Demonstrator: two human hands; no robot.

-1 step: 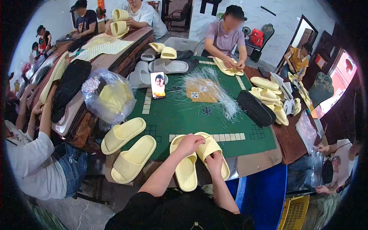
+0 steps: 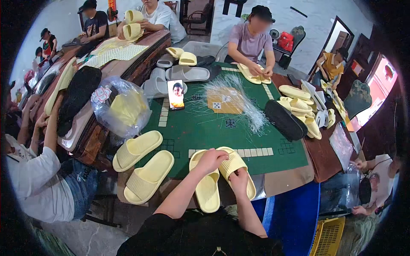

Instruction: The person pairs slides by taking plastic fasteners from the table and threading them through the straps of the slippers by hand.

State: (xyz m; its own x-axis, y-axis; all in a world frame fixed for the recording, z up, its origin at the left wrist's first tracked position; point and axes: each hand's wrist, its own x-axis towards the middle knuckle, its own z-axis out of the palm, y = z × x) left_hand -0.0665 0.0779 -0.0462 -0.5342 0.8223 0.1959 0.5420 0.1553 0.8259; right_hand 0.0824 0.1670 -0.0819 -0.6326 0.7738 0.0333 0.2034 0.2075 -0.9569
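Observation:
A pair of pale yellow foam slippers lies side by side at the near edge of the green table mat point(image 2: 213, 132). My left hand point(image 2: 211, 161) is curled over the strap end of the left slipper point(image 2: 207, 194). My right hand point(image 2: 239, 177) grips the strap of the right slipper point(image 2: 230, 162), with the fingers tucked against it. The two slippers touch at their top ends. Both forearms come in from the lower edge.
Two more yellow slippers point(image 2: 136, 149) lie at the left. A clear bag of slippers point(image 2: 121, 109), a propped phone point(image 2: 175, 94), a heap of clear plastic ties point(image 2: 243, 102), a black slipper point(image 2: 284, 119) and grey slippers point(image 2: 185, 73) sit further off. A person opposite point(image 2: 252, 42) handles yellow slippers; others sit around.

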